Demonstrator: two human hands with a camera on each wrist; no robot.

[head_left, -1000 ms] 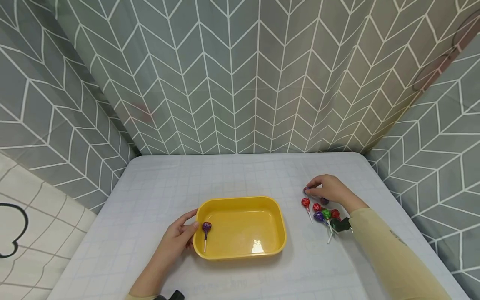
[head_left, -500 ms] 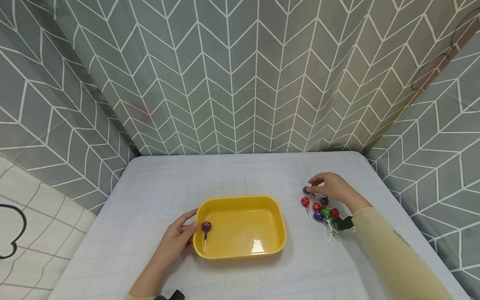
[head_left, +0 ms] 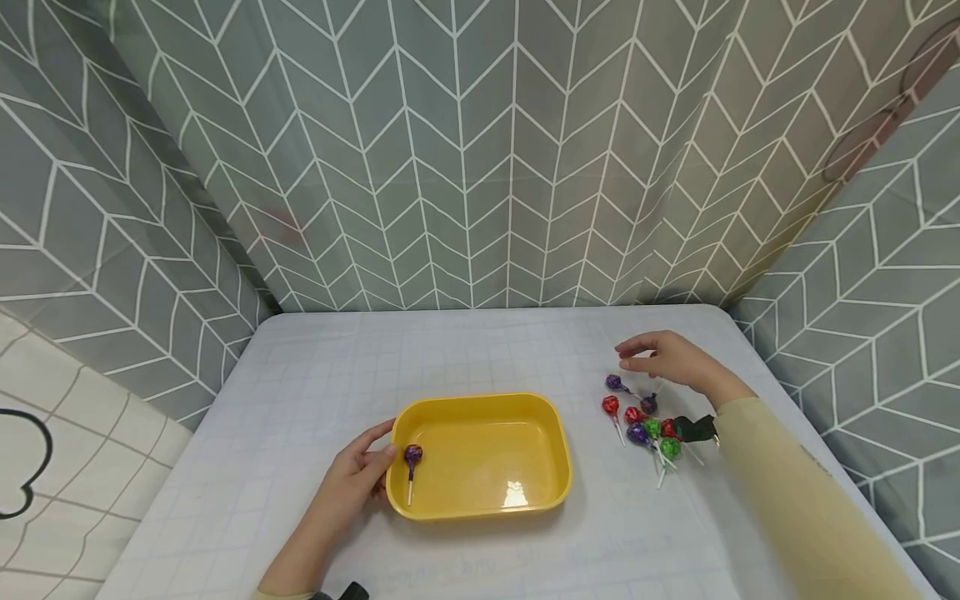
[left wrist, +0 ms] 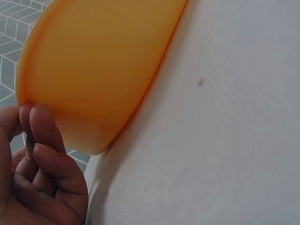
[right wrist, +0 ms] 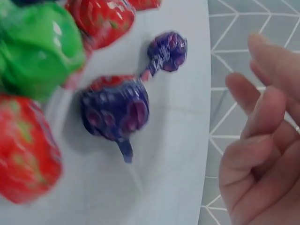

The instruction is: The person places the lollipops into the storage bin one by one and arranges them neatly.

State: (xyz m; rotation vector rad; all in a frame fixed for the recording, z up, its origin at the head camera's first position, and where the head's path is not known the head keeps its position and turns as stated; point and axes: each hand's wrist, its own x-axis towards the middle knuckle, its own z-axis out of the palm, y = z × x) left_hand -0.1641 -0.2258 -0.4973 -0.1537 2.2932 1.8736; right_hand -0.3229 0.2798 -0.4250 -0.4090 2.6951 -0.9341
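At the left end of the yellow tray (head_left: 487, 457), my left hand (head_left: 362, 468) grips the rim with the thumb on top. The left wrist view shows fingertips right at the tray's edge (left wrist: 93, 70). Inside the tray lies a purple lollipop (head_left: 413, 454), its stick pointing toward me. My right hand (head_left: 671, 360) holds nothing and hovers just behind a purple lollipop (head_left: 615, 382), thumb and fingers apart. Close by are a darker purple lollipop (head_left: 648, 403), a red lollipop (head_left: 611, 405) and a green lollipop (head_left: 670, 447). In the right wrist view, the purple lollipop (right wrist: 117, 112) lies beside the hand.
Several red, green and purple lollipops lie in a loose pile on the white-covered table (head_left: 480, 350), right of the tray. A black strap (head_left: 696, 428) on the right wrist overlaps the pile. Grey patterned curtains (head_left: 487, 167) stand behind the table and along both sides.
My right hand has let go of the far purple lollipop and risen away, back and slightly right. More of the pile shows, including the green lollipop. The left hand and tray stay put.
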